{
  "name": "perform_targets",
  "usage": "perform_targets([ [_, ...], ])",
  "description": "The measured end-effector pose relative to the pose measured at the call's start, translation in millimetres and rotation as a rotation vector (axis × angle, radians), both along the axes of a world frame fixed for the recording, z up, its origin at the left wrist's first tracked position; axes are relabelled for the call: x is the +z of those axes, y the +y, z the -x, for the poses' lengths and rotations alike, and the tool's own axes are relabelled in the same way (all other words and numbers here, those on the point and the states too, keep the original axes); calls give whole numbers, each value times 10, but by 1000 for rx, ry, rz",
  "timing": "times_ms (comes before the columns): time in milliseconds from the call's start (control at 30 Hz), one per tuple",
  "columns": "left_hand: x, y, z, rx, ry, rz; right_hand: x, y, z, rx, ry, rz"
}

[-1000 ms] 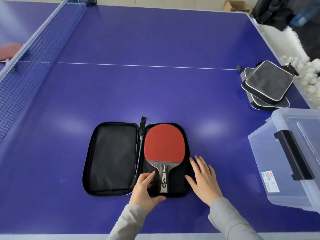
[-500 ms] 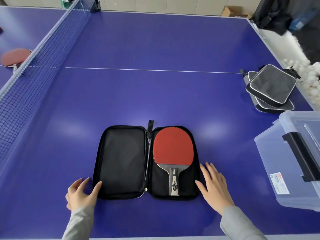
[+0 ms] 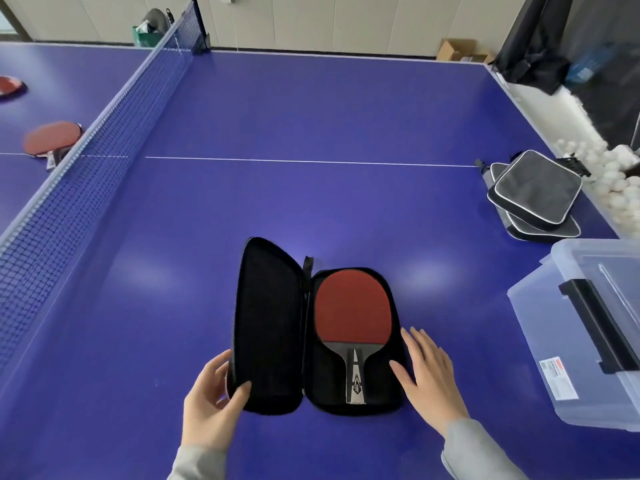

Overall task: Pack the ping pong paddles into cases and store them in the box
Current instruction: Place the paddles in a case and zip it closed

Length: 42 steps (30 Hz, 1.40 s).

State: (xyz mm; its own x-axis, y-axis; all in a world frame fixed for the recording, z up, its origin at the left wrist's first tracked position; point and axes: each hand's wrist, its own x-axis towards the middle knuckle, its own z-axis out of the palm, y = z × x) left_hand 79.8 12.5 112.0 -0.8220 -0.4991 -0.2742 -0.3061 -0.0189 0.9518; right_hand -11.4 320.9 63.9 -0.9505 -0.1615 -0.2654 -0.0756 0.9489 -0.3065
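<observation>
A black zip case [image 3: 270, 327] lies unzipped on the blue table near me. A red paddle [image 3: 351, 311] rests in its right half, handle toward me. My left hand [image 3: 211, 400] grips the lower corner of the left flap, thumb inside, and the flap is tilted up off the table. My right hand [image 3: 427, 374] lies flat with straight fingers against the right edge of the case. A clear plastic box [image 3: 595, 327] with a black latch stands at the right.
Two more black cases [image 3: 535, 195] are stacked at the right edge, with white balls [image 3: 616, 181] beyond them. The net [image 3: 86, 161] runs along the left. Behind it lie a red paddle [image 3: 53, 138] and another one [image 3: 8, 86] at the far left.
My left hand went from the table beside the case to gripping the left flap, and the flap has lifted from flat to tilted up. The right hand stays against the case's right edge.
</observation>
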Motion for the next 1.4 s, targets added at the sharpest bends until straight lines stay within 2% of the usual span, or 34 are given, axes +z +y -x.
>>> perform_targets([
  [200, 137, 710, 126, -306, 182, 229, 510, -467, 178, -14, 212, 367],
  [333, 65, 994, 165, -398, 207, 332, 666, -717, 227, -2, 214, 504],
  [467, -35, 1016, 191, -515, 186, 297, 644, -750, 231, -72, 201, 580],
  [533, -82, 944, 219, -477, 164, 284, 588, -679, 264, -136, 143, 574],
  [600, -171, 828, 291, -318, 111, 272, 532, -569, 323, -205, 107, 570],
  [733, -378, 605, 571, -115, -165, 152, 367, -340, 396, -309, 30, 551],
  [833, -486, 565, 821, -134, -307, 82, 200, -243, 407, -371, -89, 551],
  [1033, -589, 649, 1176, -156, -406, -88, -32, -201, 422, -458, -200, 554],
  [1400, -658, 755, 1336, -187, -498, -5, -123, -136, 441, -452, -280, 610],
])
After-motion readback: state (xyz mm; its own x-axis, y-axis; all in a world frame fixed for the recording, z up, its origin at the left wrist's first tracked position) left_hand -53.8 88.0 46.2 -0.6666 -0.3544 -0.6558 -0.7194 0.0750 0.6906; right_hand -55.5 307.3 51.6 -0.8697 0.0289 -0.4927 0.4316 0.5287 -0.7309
